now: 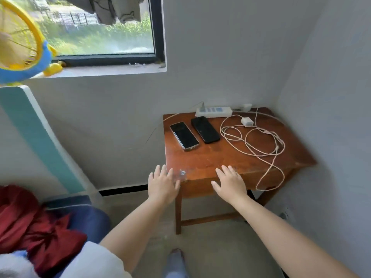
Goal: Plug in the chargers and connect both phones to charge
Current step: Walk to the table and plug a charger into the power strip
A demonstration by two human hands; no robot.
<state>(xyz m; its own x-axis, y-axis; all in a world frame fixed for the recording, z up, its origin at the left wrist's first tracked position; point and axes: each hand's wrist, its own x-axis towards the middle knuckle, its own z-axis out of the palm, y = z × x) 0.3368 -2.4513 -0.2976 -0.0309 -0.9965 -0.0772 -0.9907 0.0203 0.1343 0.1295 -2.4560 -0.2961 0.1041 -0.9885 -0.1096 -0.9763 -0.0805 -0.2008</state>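
Furthest left of the working things, the left hand (pixel 163 184) reaches forward with fingers spread flat and nothing in it, hovering at the near left corner of the wooden worktop (pixel 210 159). Just to its right the right hand (pixel 229 182) is likewise open and empty, palm down over the near edge. Beyond them, toward the back left of the worktop, lie the two phones side by side and face up: the silver-edged phone (pixel 184 135) and, just beside it, the black phone (pixel 205 129). Both are rigid, smooth slabs, likely slippery and breakable if dropped, so each is best steadied by its long edges while a plug goes into its near short end. Behind them against the wall sits the white power strip (pixel 213 111), light enough to slide, so it probably needs holding down when a plug is pushed in. To the right lies a white charger brick (pixel 247 121), small, hard and light, best pinched by its body. From it runs the cable (pixel 253 145) in loose tangled loops, with one strand hanging over the near right edge; it is limp and will snag, so take it near the connector end. A second brick seems to sit beside the strip's right end, though that is unclear.
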